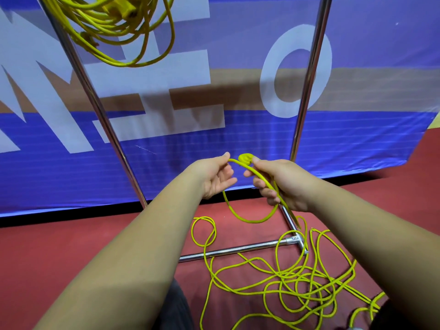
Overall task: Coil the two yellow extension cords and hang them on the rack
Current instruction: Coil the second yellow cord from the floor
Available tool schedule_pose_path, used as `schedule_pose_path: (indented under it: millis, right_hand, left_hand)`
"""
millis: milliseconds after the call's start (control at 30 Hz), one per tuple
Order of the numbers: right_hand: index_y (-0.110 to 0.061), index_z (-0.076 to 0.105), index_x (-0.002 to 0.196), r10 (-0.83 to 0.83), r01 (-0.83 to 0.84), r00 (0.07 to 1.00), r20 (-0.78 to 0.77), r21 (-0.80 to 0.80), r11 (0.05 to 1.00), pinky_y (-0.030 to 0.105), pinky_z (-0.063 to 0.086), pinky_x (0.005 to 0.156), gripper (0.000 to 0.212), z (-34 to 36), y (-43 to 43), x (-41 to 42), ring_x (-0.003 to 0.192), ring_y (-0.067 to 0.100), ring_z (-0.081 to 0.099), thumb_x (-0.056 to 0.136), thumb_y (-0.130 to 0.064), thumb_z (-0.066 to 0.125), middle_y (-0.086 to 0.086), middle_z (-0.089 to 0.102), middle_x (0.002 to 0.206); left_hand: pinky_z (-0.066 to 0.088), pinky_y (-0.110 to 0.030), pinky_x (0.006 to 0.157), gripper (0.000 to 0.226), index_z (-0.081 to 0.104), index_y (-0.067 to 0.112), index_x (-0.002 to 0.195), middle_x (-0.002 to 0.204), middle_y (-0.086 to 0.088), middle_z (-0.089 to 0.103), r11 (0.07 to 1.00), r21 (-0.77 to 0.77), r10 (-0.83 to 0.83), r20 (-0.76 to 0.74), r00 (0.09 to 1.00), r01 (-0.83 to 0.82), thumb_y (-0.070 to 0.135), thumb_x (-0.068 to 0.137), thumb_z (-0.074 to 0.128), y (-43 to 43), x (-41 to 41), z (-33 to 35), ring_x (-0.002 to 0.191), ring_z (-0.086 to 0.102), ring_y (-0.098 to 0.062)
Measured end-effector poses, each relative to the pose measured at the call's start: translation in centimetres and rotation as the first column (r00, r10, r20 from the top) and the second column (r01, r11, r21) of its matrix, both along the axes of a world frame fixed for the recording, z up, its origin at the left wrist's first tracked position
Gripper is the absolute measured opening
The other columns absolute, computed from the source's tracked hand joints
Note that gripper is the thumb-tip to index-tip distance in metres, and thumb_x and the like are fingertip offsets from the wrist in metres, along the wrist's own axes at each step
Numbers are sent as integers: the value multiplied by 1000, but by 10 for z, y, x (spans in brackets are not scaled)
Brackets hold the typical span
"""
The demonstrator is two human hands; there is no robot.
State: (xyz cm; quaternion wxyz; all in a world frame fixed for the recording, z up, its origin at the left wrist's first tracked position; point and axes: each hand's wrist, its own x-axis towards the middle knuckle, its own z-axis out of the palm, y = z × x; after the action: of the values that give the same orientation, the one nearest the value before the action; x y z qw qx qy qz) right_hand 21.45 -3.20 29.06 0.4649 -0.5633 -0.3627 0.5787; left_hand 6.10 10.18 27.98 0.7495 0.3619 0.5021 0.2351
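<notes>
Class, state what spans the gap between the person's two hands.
In the head view, a short arc of yellow cord bridges it, pinched by the left hand and gripped by the right hand.

Shiny metal rack (238,250), rubbery cord (262,277)

A loose yellow extension cord (285,277) lies tangled on the red floor (71,246), across the base bar of a chrome tube rack (238,250). The left hand (215,177) pinches it and the right hand (283,184) grips it by its yellow plug (246,158) — one small loop hangs between them. A second coiled yellow cord (114,27) hangs at the upper left.
</notes>
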Motion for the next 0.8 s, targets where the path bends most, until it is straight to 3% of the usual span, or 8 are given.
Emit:
schedule_pose_path:
  millis: [133,233,300,367,500,633,800]
  right_hand:
    - [-10,65,98,57,-59,995,81,22,998,26,39,45,43,0,-5,0,47,19,44,108,-50,53,4,50,62]
    - [-8,62,87,116,-119,985,130,16,993,33,52,56,44,3,-9,4,50,26,54,107,-48,56,10,51,57]
    - [-10,61,85,119,-126,984,129,47,991,34,53,61,40,3,-10,7,52,26,55,108,-42,57,8,51,56]
    - [-9,64,89,78,-86,992,95,89,992,31,47,56,36,1,-9,9,50,22,50,108,-39,58,5,49,57]
    - [-4,71,115,55,-59,998,33,140,988,28,37,45,30,-4,-4,17,46,15,40,110,-29,55,4,49,66]
    - [-5,69,109,32,-35,999,37,97,995,24,20,43,24,-4,2,21,41,13,30,107,-21,53,3,50,69]
    - [-13,68,102,-65,49,983,171,94,994,23,16,45,34,-3,7,18,47,14,17,107,-46,57,-2,29,61]
  left_hand:
    - [60,-31,45,8,60,3,107,61,-8,70,981,-140,162,228,960,-133,10,104,61,9,0,6,49,71,-14]
    - [60,-35,45,20,58,-3,121,74,-13,74,915,-286,373,339,864,-283,6,103,61,26,-12,9,51,73,-19]
    - [61,-39,46,21,57,-5,122,77,-16,73,897,-304,416,343,842,-320,5,104,61,34,-19,9,54,74,-22]
    - [61,-43,47,20,57,-5,120,80,-19,73,930,-246,346,326,880,-274,7,105,60,37,-19,6,59,76,-25]
    - [64,-42,57,30,62,-6,114,91,-18,78,993,-107,82,224,971,-59,20,102,67,27,-9,4,75,80,-28]
    - [66,-35,68,21,68,4,115,97,-8,79,994,-22,-102,158,982,107,19,100,68,16,1,0,83,79,-18]
    - [59,-28,68,12,70,15,110,95,4,77,971,40,-236,32,971,235,16,98,66,9,12,-7,82,75,-12]
